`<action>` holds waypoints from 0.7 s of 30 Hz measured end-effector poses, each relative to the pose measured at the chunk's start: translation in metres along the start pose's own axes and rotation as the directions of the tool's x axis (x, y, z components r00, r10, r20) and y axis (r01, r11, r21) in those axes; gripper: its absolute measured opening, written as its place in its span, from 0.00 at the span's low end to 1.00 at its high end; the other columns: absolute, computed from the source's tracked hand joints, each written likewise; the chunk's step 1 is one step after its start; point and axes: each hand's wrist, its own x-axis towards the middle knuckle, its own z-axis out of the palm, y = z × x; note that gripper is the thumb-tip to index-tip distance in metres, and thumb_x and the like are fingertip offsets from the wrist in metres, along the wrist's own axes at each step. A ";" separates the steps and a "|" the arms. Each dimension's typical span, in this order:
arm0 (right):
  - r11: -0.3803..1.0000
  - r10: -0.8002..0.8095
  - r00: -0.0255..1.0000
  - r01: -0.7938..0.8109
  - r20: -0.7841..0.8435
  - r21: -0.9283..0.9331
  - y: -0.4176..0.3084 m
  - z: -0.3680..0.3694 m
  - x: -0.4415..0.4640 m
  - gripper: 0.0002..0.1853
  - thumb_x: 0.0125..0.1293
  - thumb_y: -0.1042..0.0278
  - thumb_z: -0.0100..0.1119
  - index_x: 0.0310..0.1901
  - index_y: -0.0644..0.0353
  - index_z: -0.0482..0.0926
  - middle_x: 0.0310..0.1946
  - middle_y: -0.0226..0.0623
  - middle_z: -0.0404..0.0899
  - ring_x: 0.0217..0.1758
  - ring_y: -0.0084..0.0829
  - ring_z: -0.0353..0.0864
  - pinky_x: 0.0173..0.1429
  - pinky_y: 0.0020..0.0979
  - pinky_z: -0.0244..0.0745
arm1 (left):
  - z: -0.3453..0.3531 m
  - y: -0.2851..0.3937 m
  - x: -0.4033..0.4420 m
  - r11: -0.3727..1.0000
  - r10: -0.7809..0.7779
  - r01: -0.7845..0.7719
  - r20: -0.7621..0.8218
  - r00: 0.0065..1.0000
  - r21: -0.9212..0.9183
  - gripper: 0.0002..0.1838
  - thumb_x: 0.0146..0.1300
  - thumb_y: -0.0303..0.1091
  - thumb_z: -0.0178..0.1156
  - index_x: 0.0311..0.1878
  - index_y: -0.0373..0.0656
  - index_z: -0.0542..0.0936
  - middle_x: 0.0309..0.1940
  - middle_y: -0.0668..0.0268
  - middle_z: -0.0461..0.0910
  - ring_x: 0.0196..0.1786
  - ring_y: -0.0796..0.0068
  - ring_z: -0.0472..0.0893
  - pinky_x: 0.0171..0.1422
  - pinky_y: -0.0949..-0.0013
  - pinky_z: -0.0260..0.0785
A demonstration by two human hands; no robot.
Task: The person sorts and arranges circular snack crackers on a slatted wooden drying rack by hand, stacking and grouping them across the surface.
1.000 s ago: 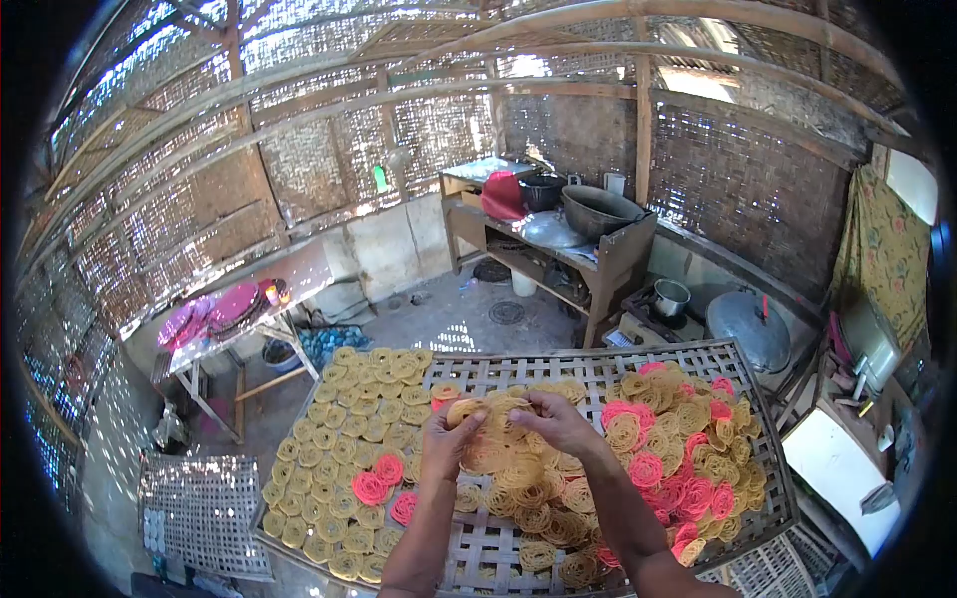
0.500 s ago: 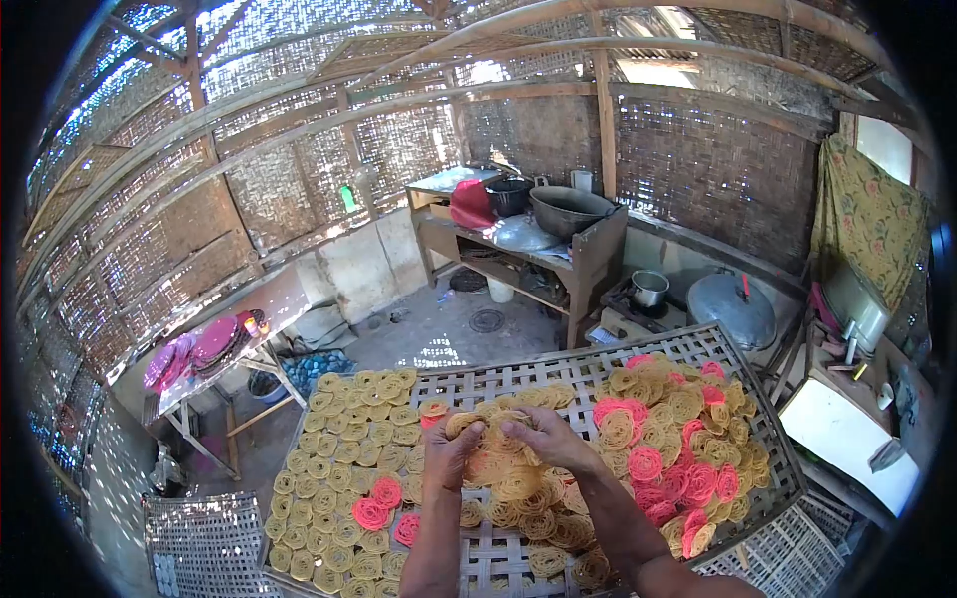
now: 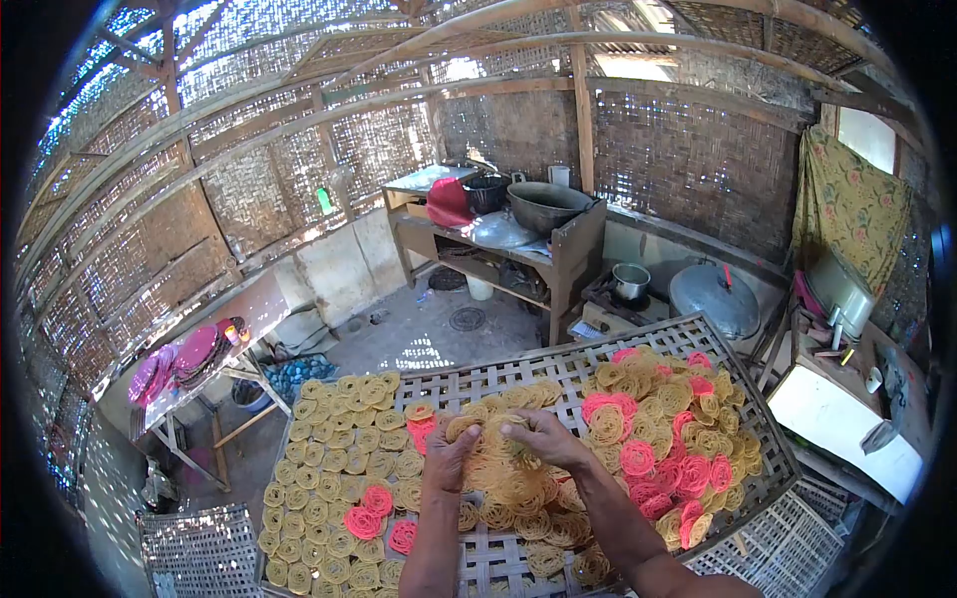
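My left hand (image 3: pixel 451 461) is closed, its thumb up, on yellow coiled crackers (image 3: pixel 463 429) made of thin noodle-like strands. Close beside it, my right hand (image 3: pixel 546 441) pinches more of these yellow coils. Below and between the hands are further yellow coils (image 3: pixel 508 478), partly blurred; whether they are held or lie on the pile I cannot tell. Under both hands is a woven bamboo rack (image 3: pixel 483 558). Flat yellow coils (image 3: pixel 324 478) cover its left side, with several pink coils (image 3: pixel 377 500) among them. A loose heap of mixed pink and yellow coils (image 3: pixel 688 473) covers the right side.
Beyond the rack stands a wooden counter (image 3: pixel 563 284) with a large dark pot (image 3: pixel 548 206). A saucepan (image 3: pixel 630 280) sits on a stove, beside a big lidded metal pot (image 3: pixel 714 299). At left is a low table (image 3: pixel 264 344); other woven racks (image 3: pixel 199 548) are lower down.
The view has turned slightly, so the room and rack appear shifted left. My hands stay close together over the rack, still gripping yellow coils; the right hand has shifted only slightly.
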 end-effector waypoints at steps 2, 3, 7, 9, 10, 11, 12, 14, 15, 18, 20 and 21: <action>0.988 0.147 0.988 -0.148 -0.045 -0.037 -0.005 -0.005 -0.004 0.21 0.74 0.55 0.61 0.55 0.66 0.81 0.44 0.29 0.82 0.46 0.19 0.76 0.53 0.27 0.73 | 0.002 0.000 0.000 0.998 0.017 -0.012 -0.087 0.996 0.057 0.09 0.64 0.28 0.70 0.46 0.37 0.84 0.39 0.66 0.86 0.38 0.77 0.84 0.45 0.72 0.79; 0.974 0.218 0.974 -0.222 -0.068 -0.054 -0.008 -0.007 -0.006 0.20 0.74 0.56 0.62 0.55 0.65 0.81 0.45 0.29 0.82 0.47 0.19 0.76 0.53 0.27 0.73 | 0.003 0.000 0.000 0.996 0.028 -0.017 -0.131 0.991 0.085 0.09 0.64 0.28 0.69 0.46 0.37 0.84 0.39 0.66 0.86 0.38 0.77 0.84 0.44 0.72 0.79; 0.990 0.112 0.987 -0.101 -0.115 0.102 0.013 -0.009 -0.012 0.19 0.72 0.61 0.64 0.57 0.65 0.80 0.48 0.30 0.82 0.49 0.20 0.78 0.55 0.26 0.74 | -0.008 0.000 0.009 0.990 0.127 -0.139 -0.274 0.953 -0.025 0.08 0.66 0.27 0.68 0.47 0.37 0.84 0.39 0.64 0.86 0.40 0.75 0.85 0.45 0.69 0.81; 0.975 0.070 0.989 -0.041 -0.129 0.216 0.030 -0.002 -0.010 0.19 0.71 0.64 0.65 0.58 0.65 0.79 0.48 0.30 0.83 0.49 0.22 0.80 0.55 0.26 0.76 | -0.007 0.004 0.008 0.991 0.101 -0.124 -0.312 0.945 -0.052 0.10 0.66 0.28 0.68 0.48 0.36 0.83 0.40 0.63 0.86 0.41 0.73 0.86 0.46 0.67 0.81; 0.963 0.067 0.983 -0.019 -0.172 0.269 0.030 0.001 -0.009 0.20 0.70 0.65 0.66 0.59 0.66 0.78 0.49 0.32 0.83 0.49 0.22 0.80 0.55 0.26 0.76 | -0.002 0.007 0.009 0.989 0.078 -0.111 -0.293 0.953 -0.098 0.11 0.65 0.27 0.68 0.49 0.36 0.83 0.41 0.63 0.86 0.41 0.72 0.86 0.46 0.67 0.82; 0.947 0.066 0.975 0.006 -0.213 0.321 0.029 0.005 -0.009 0.21 0.70 0.65 0.67 0.60 0.67 0.77 0.49 0.33 0.83 0.49 0.23 0.80 0.55 0.27 0.77 | 0.006 0.009 0.008 0.985 0.058 -0.100 -0.274 0.960 -0.142 0.12 0.65 0.26 0.68 0.50 0.35 0.83 0.41 0.62 0.86 0.42 0.71 0.87 0.47 0.66 0.82; 0.928 0.068 0.965 0.033 -0.254 0.372 0.028 0.009 -0.008 0.23 0.69 0.65 0.67 0.61 0.67 0.76 0.49 0.34 0.82 0.49 0.23 0.81 0.55 0.27 0.78 | 0.013 0.010 0.005 0.979 0.038 -0.087 -0.253 0.967 -0.185 0.12 0.64 0.26 0.68 0.50 0.35 0.82 0.42 0.62 0.86 0.42 0.70 0.87 0.47 0.66 0.82; 0.923 0.024 0.949 0.100 -0.314 0.372 0.030 0.013 -0.004 0.21 0.69 0.66 0.67 0.60 0.67 0.77 0.49 0.34 0.83 0.49 0.24 0.81 0.55 0.28 0.78 | 0.029 0.008 -0.002 0.987 0.103 -0.128 -0.237 0.966 -0.094 0.14 0.63 0.23 0.68 0.52 0.34 0.82 0.43 0.61 0.86 0.42 0.70 0.87 0.48 0.66 0.82; 0.920 -0.001 0.938 0.137 -0.347 0.367 0.030 0.014 -0.001 0.21 0.69 0.67 0.67 0.59 0.67 0.77 0.49 0.34 0.83 0.49 0.24 0.81 0.54 0.28 0.79 | 0.036 0.008 -0.004 0.987 0.135 -0.150 -0.223 0.965 -0.050 0.15 0.62 0.22 0.68 0.53 0.34 0.81 0.44 0.60 0.86 0.42 0.69 0.87 0.48 0.66 0.82; 0.897 -0.006 0.903 0.195 -0.429 0.398 0.034 0.021 -0.001 0.18 0.69 0.68 0.67 0.56 0.67 0.78 0.49 0.35 0.83 0.49 0.24 0.81 0.53 0.28 0.79 | 0.043 0.004 -0.011 0.985 0.155 -0.130 -0.258 0.954 0.110 0.16 0.60 0.21 0.69 0.51 0.34 0.82 0.44 0.60 0.87 0.41 0.72 0.86 0.47 0.68 0.80; 0.906 -0.022 0.883 0.216 -0.470 0.364 0.046 0.022 -0.002 0.19 0.68 0.71 0.67 0.58 0.66 0.77 0.50 0.34 0.83 0.50 0.24 0.82 0.55 0.29 0.79 | 0.048 0.002 -0.012 0.977 0.172 -0.130 -0.268 0.948 0.169 0.16 0.59 0.21 0.70 0.51 0.34 0.82 0.44 0.60 0.87 0.40 0.72 0.86 0.47 0.69 0.80; 0.910 -0.027 0.873 0.224 -0.488 0.350 0.048 0.023 -0.003 0.19 0.68 0.73 0.67 0.58 0.66 0.76 0.50 0.34 0.83 0.50 0.24 0.82 0.56 0.29 0.80 | 0.051 0.003 -0.014 0.978 0.166 -0.124 -0.274 0.947 0.166 0.15 0.59 0.21 0.71 0.50 0.33 0.82 0.43 0.60 0.87 0.39 0.73 0.86 0.46 0.69 0.80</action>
